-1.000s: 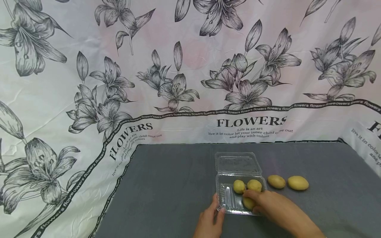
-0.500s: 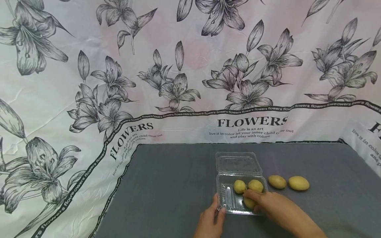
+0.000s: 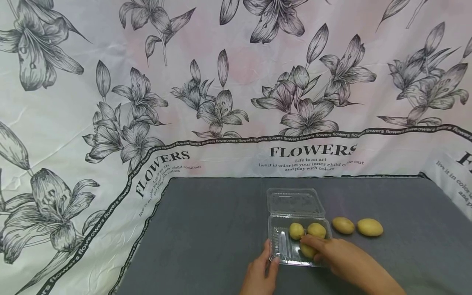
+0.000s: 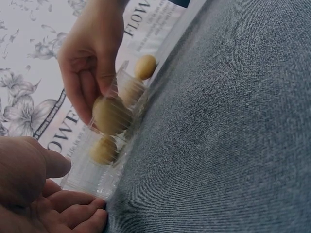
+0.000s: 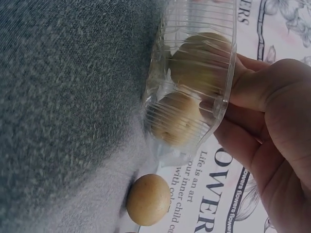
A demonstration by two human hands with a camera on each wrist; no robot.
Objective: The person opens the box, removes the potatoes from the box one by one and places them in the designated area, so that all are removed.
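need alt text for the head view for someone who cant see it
A person's right hand grips a yellow fruit in an open clear plastic container beside two more fruits, while the left hand holds the container's near left corner. Two other yellow fruits lie to the right on a gray tabletop, before a flower-printed sheet.

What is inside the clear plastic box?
Three yellow fruits. The right hand holds the front fruit, partly covering it. What lies directly under the fruits cannot be seen.
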